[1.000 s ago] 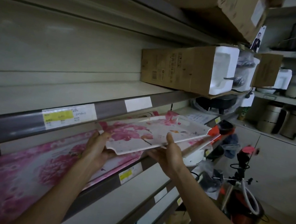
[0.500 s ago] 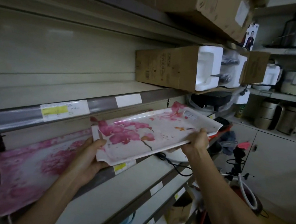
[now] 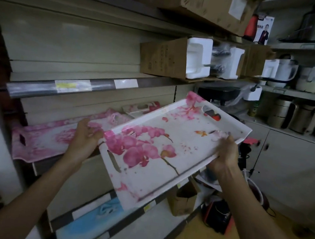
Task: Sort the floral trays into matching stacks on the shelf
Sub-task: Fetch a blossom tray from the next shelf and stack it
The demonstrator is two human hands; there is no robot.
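holding a white orchid-print tray (image 3: 160, 150) out in front of the shelf (image 3: 52, 89), clear of it, tilted with the near end low; left hand (image 3: 85, 136) closed on the long edge nearest the shelf, right hand (image 3: 225, 154) closed on the opposite long edge, thumb over the rim; both grips shut on the tray, neither using the handle slots; lying on the shelf just behind the left hand, an all-over pink tray (image 3: 49, 141), and farther back a smaller floral tray (image 3: 142, 108) partly hidden.

probably a slip risk, given edge-only holds and that tilt; could slide toward the low corner if either grip loosens; easy also to set it on the pink tray by mistake, a non-matching stack; could clip the shelf lip going back in and knock the pink tray's overhanging front edge off.
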